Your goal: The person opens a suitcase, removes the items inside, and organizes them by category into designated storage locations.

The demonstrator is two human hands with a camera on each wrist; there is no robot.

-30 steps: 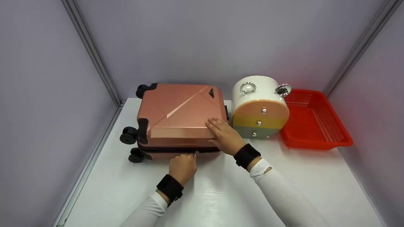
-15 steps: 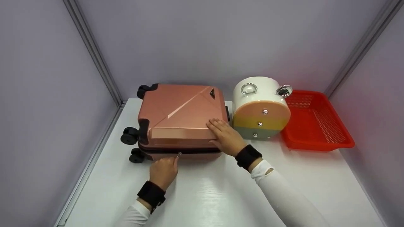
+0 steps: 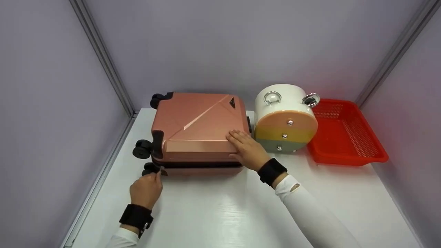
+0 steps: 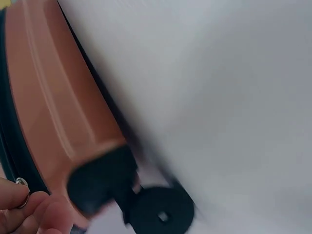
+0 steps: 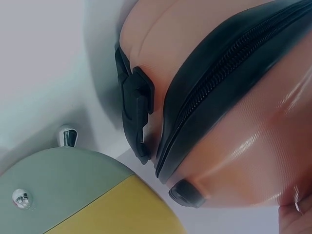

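Head view: pink suitcase lying flat on the white table, long axis left to right, wheels at the left end; left hand pinches the zipper pull at the near left corner, right hand rests flat, fingers straight, on the lid's near right part. Left wrist view: fingertips close on the metal pull beside a black wheel. Right wrist view: zipper line and suitcase end beside a round drawer box; only the hand's edge shows.

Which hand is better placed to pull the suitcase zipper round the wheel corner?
Probably the left hand: it pinches the zipper pull right beside the wheel. The right hand lies flat on the suitcase, steadying it.
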